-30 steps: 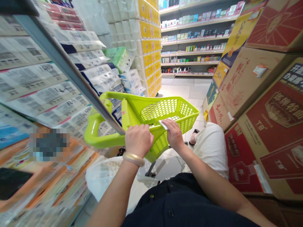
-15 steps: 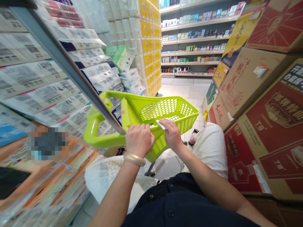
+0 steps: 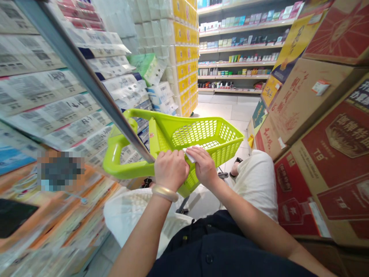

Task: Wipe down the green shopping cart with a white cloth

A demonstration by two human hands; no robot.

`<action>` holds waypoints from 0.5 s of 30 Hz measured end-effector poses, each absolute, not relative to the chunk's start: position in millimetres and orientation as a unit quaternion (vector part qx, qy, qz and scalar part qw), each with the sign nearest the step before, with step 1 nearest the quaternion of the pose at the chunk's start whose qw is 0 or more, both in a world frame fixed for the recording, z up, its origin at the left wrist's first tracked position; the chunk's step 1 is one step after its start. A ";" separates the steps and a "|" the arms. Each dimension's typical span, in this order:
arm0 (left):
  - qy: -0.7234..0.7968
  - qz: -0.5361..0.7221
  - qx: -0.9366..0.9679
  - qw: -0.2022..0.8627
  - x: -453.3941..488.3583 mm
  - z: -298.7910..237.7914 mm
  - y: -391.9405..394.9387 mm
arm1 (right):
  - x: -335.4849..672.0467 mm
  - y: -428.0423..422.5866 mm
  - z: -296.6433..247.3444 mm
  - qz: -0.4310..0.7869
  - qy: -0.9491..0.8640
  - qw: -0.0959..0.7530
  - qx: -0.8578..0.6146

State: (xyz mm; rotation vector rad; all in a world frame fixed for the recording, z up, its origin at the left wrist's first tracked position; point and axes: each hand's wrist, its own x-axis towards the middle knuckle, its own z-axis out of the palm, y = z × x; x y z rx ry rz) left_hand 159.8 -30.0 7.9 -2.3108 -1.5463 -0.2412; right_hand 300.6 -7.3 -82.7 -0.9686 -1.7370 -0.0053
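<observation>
Gripping a green basket (image 3: 227, 144), left hand (image 3: 171, 170) curled tight, right hand (image 3: 206, 167) cupped over white cloth (image 3: 188, 156)

Left hand (image 3: 172, 169) is curled tight beside the flatter right hand (image 3: 205, 166), forearms (image 3: 145, 232) converging.

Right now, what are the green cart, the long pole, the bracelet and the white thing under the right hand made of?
Cart: probably plastic, smooth and a bit shiny, with a moulded grid of holes.
Pole: likely metal; grey with a bright streak along it.
Bracelet: pale gold sheen, so perhaps metal.
White thing: matt, maybe paper or cloth; too little shows to tell.
</observation>
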 end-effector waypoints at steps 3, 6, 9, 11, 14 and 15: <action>-0.542 -0.084 -0.817 0.179 159.2 8.1 -31.0 | 304.2 -5.3 -85.5 -0.009 -0.744 0.542 -0.391; -0.541 -0.083 -0.816 0.183 158.8 8.2 -31.7 | 318.7 1.0 -93.8 -0.033 -0.711 0.552 -0.435; -0.544 -0.085 -0.815 0.180 159.3 7.9 -31.2 | 318.9 -0.6 -94.0 -0.036 -0.689 0.558 -0.461; -0.546 -0.088 -0.814 0.175 159.5 7.7 -30.6 | 309.6 -6.1 -89.1 -0.023 -0.707 0.554 -0.438; -0.545 -0.096 -0.817 0.163 158.7 7.7 -30.5 | 300.7 -10.5 -84.4 -0.007 -0.742 0.546 -0.388; -0.544 -0.098 -0.818 0.159 158.3 7.8 -30.8 | 302.4 -9.4 -85.3 -0.005 -0.746 0.545 -0.383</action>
